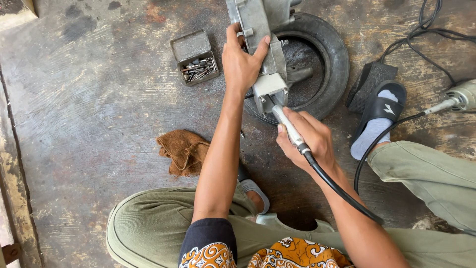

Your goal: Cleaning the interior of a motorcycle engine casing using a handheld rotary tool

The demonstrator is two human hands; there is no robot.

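Observation:
My left hand (241, 62) grips a grey metal engine casing (262, 49) that stands over a small black tyre (322, 54) on the concrete floor. My right hand (310, 139) holds the silver handpiece of a flexible-shaft grinder (289, 127), its tip pushed into the lower opening of the casing. A black flexible shaft (342, 193) runs back from the handpiece along my right forearm.
An open metal tin (194, 57) with several grinder bits lies left of the casing. A brown rag (184, 151) sits near my left knee. At the right are my foot in a black sandal (379, 116), a black pedal (369, 82), a grey motor (461, 97) and black cables (426, 34).

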